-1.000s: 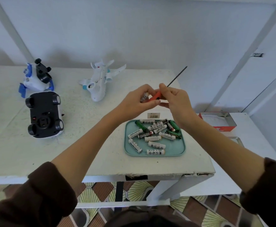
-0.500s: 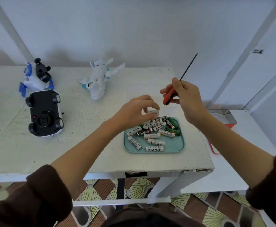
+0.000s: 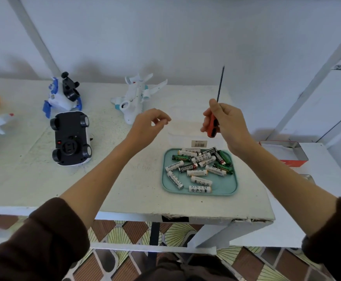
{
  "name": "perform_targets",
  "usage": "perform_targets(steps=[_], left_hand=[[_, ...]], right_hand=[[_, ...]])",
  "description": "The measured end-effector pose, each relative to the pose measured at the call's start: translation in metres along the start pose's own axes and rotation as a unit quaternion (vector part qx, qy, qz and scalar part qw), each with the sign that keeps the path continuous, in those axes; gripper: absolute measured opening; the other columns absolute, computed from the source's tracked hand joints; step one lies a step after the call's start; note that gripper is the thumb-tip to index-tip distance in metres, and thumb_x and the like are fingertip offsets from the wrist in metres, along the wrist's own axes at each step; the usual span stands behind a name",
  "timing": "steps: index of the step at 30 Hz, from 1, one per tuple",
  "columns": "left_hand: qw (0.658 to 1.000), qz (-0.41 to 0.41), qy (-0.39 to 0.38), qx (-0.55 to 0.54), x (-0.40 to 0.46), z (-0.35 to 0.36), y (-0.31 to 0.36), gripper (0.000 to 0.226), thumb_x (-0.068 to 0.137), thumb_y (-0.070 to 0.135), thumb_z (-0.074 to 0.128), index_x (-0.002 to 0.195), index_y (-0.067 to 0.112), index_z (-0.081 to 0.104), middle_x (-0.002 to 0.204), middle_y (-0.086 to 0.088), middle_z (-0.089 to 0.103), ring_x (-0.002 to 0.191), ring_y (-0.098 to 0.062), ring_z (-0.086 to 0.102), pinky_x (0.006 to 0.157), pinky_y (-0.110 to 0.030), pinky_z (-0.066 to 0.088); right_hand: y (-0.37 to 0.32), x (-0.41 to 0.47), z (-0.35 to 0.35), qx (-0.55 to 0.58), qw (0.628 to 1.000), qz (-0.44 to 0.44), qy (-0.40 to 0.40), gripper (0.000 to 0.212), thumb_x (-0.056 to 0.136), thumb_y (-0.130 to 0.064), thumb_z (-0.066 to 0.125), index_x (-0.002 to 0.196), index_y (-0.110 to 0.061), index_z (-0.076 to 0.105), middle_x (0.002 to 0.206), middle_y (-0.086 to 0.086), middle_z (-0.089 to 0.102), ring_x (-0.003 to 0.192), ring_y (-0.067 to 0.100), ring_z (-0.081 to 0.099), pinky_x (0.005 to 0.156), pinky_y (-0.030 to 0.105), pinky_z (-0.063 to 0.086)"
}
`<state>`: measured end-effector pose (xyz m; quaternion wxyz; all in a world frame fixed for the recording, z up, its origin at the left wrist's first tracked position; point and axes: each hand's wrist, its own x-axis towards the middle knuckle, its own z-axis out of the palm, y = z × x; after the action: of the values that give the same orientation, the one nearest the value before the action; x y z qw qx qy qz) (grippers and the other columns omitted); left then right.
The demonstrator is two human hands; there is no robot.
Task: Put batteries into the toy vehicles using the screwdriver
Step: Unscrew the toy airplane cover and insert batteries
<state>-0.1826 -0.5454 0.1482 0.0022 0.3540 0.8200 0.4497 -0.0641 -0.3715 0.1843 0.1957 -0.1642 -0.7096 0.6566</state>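
The tray (image 3: 229,191) of batteries (image 3: 199,188) sits nearest, close to the surface's (image 3: 125,191) front edge. Above it the right hand (image 3: 228,120) is clamped on the screwdriver (image 3: 213,126), shaft up, while the left hand (image 3: 149,126) hovers loosely curled, holding nothing. Farther left the upturned car (image 3: 70,138) lies with open room around it; the tip should probably swing down squarely onto its cover screw, clear of the plane (image 3: 135,98) behind.
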Motion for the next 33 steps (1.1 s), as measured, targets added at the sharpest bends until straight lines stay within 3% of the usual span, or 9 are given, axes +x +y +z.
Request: perform_targets(steps=[4,9,13,16,19,24,29,31,33], left_hand=[[0.999,-0.026,0.039,-0.004,0.004,-0.011,-0.002,0.016,0.091,0.001,0.056,0.095,0.009,0.070,0.086,0.004,0.065,0.075,0.000,0.053,0.068,-0.004,0.039],[0.992,-0.083,0.097,0.010,0.005,-0.031,-0.011,0.017,0.092,0.001,0.055,0.094,0.011,0.070,0.088,0.002,0.065,0.076,-0.001,0.053,0.068,-0.004,0.039],[0.983,-0.118,0.138,0.018,0.004,-0.043,-0.021,0.017,0.093,0.001,0.054,0.093,0.011,0.069,0.091,0.002,0.065,0.074,0.001,0.052,0.067,-0.003,0.038],[0.976,-0.135,0.168,0.033,0.007,-0.047,-0.029,0.016,0.094,0.003,0.054,0.099,0.011,0.067,0.100,0.001,0.062,0.076,0.000,0.051,0.068,-0.002,0.038],[0.974,-0.143,0.167,0.059,0.012,-0.049,-0.040,0.017,0.094,0.010,0.058,0.109,0.008,0.065,0.109,-0.006,0.058,0.084,-0.009,0.053,0.072,-0.004,0.038],[0.967,-0.200,0.148,0.046,0.026,-0.046,-0.059,0.032,0.092,0.020,0.062,0.123,0.013,0.057,0.127,-0.013,0.044,0.117,-0.030,0.045,0.101,-0.032,0.038],[0.973,-0.192,0.128,0.011,0.032,-0.034,-0.067,0.041,0.094,0.025,0.059,0.134,0.020,0.050,0.132,-0.013,0.034,0.125,-0.025,0.031,0.091,-0.015,0.023],[0.970,-0.198,0.139,-0.006,0.038,-0.033,-0.070,0.044,0.095,0.026,0.059,0.136,0.021,0.047,0.135,-0.012,0.031,0.127,-0.025,0.029,0.093,-0.017,0.024],[0.964,-0.210,0.159,-0.026,0.043,-0.033,-0.075,0.047,0.095,0.028,0.059,0.139,0.021,0.044,0.138,-0.013,0.029,0.130,-0.027,0.027,0.100,-0.024,0.026]], right_hand=[[-0.006,0.017,0.012,-0.040,0.997,0.015,-0.065,0.034,0.097,-0.035,0.043,0.078,-0.010,0.057,0.054,0.000,0.047,0.040,0.013,0.046,0.041,0.019,0.039],[-0.021,0.049,0.033,-0.091,0.974,0.066,-0.196,0.031,0.097,-0.033,0.043,0.086,-0.009,0.059,0.062,0.002,0.050,0.045,0.013,0.047,0.047,0.024,0.046],[-0.021,0.073,0.049,-0.150,0.953,0.058,-0.258,0.021,0.098,-0.018,0.042,0.101,-0.006,0.058,0.074,0.004,0.054,0.055,0.015,0.051,0.054,0.026,0.046],[-0.018,0.081,0.057,-0.149,0.956,0.044,-0.251,0.019,0.096,-0.014,0.045,0.103,-0.004,0.059,0.075,0.004,0.056,0.057,0.015,0.051,0.056,0.026,0.045],[-0.015,0.086,0.068,-0.147,0.956,0.042,-0.252,0.020,0.095,-0.015,0.047,0.104,-0.004,0.061,0.075,0.003,0.058,0.058,0.015,0.052,0.056,0.025,0.045],[-0.009,0.099,0.086,-0.187,0.947,0.035,-0.259,0.018,0.094,-0.018,0.050,0.103,-0.008,0.061,0.074,0.001,0.055,0.060,0.014,0.050,0.058,0.024,0.044],[-0.002,0.114,0.104,-0.290,0.938,-0.072,-0.176,0.017,0.083,-0.026,0.066,0.093,-0.012,0.065,0.069,-0.007,0.053,0.063,0.010,0.049,0.061,0.023,0.043],[0.000,0.124,0.110,-0.329,0.927,-0.083,-0.159,0.020,0.085,-0.027,0.062,0.100,-0.013,0.066,0.074,-0.006,0.057,0.067,0.014,0.054,0.067,0.028,0.046],[0.003,0.134,0.117,-0.365,0.913,-0.069,-0.168,0.027,0.091,-0.025,0.053,0.117,-0.017,0.058,0.069,-0.007,0.055,0.057,0.013,0.054,0.061,0.025,0.046]])
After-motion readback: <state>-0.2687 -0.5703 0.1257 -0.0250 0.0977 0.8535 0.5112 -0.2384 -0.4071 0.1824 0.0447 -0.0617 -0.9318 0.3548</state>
